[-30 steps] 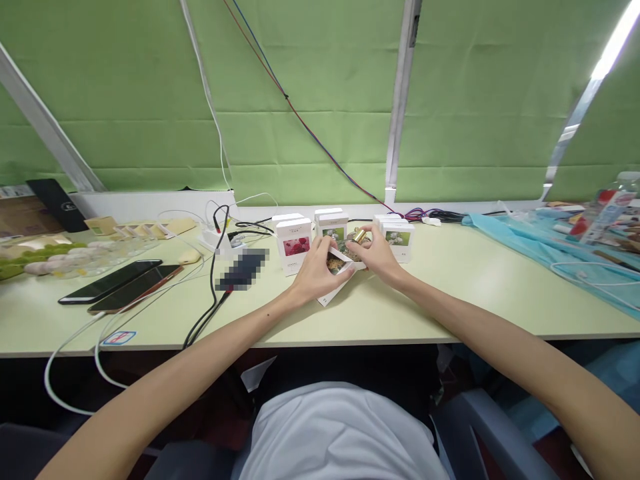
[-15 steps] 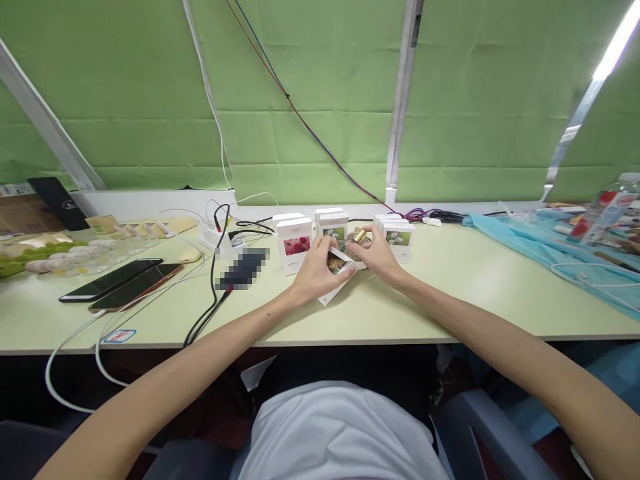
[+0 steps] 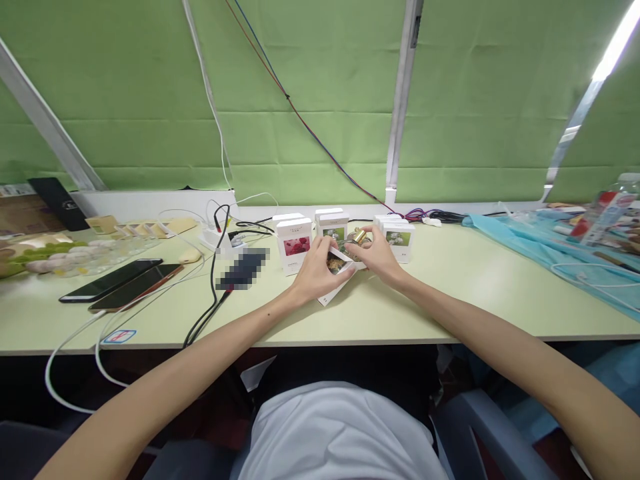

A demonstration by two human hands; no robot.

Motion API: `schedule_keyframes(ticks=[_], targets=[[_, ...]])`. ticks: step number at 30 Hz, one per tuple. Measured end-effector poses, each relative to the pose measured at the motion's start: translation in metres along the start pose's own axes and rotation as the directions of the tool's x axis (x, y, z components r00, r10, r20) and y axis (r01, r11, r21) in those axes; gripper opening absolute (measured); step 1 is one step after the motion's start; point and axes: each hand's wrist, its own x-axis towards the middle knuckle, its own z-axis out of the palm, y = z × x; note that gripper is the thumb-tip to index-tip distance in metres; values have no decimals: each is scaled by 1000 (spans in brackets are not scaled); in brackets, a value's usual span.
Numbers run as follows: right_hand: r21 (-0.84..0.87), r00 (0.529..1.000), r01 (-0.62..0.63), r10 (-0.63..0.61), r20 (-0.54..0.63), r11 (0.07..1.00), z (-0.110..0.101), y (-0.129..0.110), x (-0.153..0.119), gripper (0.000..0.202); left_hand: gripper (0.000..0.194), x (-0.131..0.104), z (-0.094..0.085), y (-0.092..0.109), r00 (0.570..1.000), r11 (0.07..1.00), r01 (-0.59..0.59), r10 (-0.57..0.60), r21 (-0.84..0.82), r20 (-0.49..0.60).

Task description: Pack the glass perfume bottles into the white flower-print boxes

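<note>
My left hand (image 3: 316, 272) is wrapped round a small white box (image 3: 327, 297) with a photo of yellowish dried pieces on its face. The box leans at a slant on the desk. My right hand (image 3: 379, 255) pinches a small clear rounded bottle (image 3: 354, 252) with a gold cap (image 3: 359, 235), right beside the box. Fingers hide part of both. Behind my hands stand white boxes in three groups: one with a red flower picture (image 3: 297, 247) at left, one with a green picture (image 3: 334, 227) in the middle, and one with white flowers (image 3: 399, 241) at right.
Two phones (image 3: 137, 287) lie at left with white and black cables. Near them are a white power strip (image 3: 219, 241), a clear egg tray (image 3: 83, 257) and pale yellow blocks (image 3: 150, 230). Blue plastic sheeting (image 3: 545, 257) and a plastic bottle (image 3: 607, 207) lie at right.
</note>
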Motion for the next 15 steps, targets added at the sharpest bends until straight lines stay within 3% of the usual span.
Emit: schedule_keyframes(ticks=[5,15], targets=[[-52,1000,-8,8,1,999,0,0,0,56,39,0,0,0,1000,1000,-7,7,1,-7],[-3,1000,-6,6,31,1000,0,-2,-2,52,38,0,0,1,1000,1000,-1,1,-6,-7]])
